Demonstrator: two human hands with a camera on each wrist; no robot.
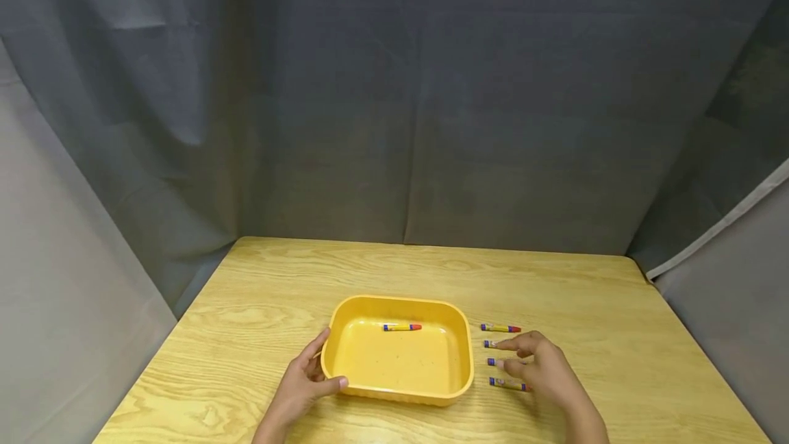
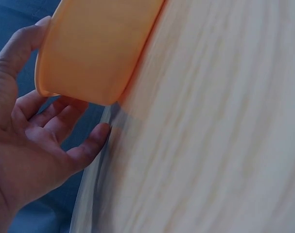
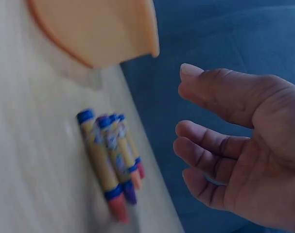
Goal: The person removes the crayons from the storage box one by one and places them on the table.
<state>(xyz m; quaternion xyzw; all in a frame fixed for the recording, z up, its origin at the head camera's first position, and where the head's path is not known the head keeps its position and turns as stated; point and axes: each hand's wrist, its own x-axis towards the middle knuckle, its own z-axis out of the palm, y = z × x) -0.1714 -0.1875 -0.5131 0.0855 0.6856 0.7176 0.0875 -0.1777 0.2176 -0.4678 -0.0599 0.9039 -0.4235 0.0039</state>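
A yellow plastic basin [image 1: 397,395] stands on the table, with one red-tipped crayon [image 1: 402,327] lying inside it. My left hand [image 1: 298,386] holds the basin's left end, thumb over the rim and fingers along the outer wall. To the basin's right, several crayons lie in a column, among them a red-tipped crayon [image 1: 501,328] at the far end and another crayon [image 1: 508,384] nearest me. Over the middle of this column hovers my right hand [image 1: 545,368], partly hiding two crayons. In the right wrist view its fingers are loosely bent, apart from the crayons [image 3: 101,160], with nothing between them.
The wood-grain table [image 1: 246,334] carries everything. Behind its far edge hangs a dark grey curtain [image 1: 407,122]. Lighter cloth panels [image 1: 61,225] close in the sides.
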